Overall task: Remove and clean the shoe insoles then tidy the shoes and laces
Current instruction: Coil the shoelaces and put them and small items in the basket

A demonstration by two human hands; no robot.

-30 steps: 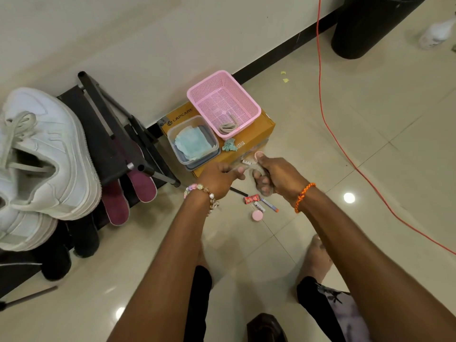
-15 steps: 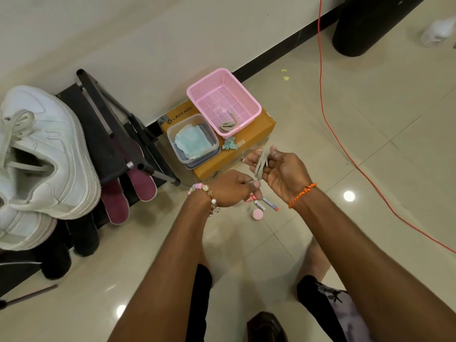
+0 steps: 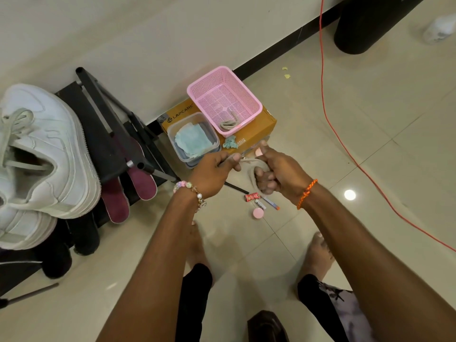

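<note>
Overhead, both hands worked a loose shoelace (image 3: 251,172) above the floor (image 3: 370,144), just in front of the cardboard box (image 3: 261,129). Right hand (image 3: 278,174) had its fingers curled round a loop of the lace, thumb up. Left hand (image 3: 214,172) pinched the free end between thumb and fingers. A second coiled lace (image 3: 228,124) lay in the near corner of the pink basket (image 3: 256,107) on the box. Two maroon insoles (image 3: 128,191) leaned against the black rack (image 3: 103,134) at the wall; white shoes (image 3: 42,154) sat on the rack's left end, one with a lace threaded. A clear tub with a pale blue cloth (image 3: 192,140) stood just beside the basket.

Step judged: winding the lace into a neat coil for the basket. To do it well, keep light tension from the left pinch, lay each turn flat beside the last round the right fingers, and trap the tail under the thumb so the bundle does not spring apart when lifted off.

Against half a second before: the right hand was then spread palm-up with the lace lying straight across it; it had since curled round a formed loop. The left had risen from below to level with the right. Basket, insoles and shoes unchanged.
</note>
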